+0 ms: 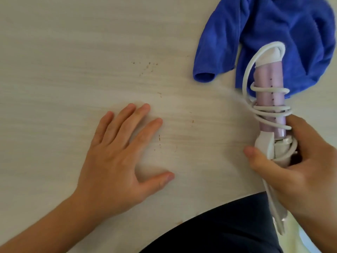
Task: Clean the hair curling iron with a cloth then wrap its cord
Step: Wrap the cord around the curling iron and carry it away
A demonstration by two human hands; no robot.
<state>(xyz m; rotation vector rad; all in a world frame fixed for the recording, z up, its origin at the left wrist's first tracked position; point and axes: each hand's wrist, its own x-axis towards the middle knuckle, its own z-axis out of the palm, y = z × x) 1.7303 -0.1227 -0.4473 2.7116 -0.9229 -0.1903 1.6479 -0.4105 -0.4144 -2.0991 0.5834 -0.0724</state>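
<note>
Gripping curling iron [266, 83] (cord [273, 107] coiled) — right hand [306, 170]; left hand [116, 161] apart.

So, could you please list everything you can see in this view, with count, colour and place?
curling iron: one, lilac barrel with white tip and handle, right side, tip end over the cloth
cord: one, white, coiled round the barrel, one loop reaching the tip
cloth: one, blue, crumpled, top right
table: one, pale wood grain, under everything
specks: several, brown, mid table
dark garment: one, near black, bottom edge
left hand: flat on the table, fingers spread, holding nothing
right hand: grips the iron's handle
</note>
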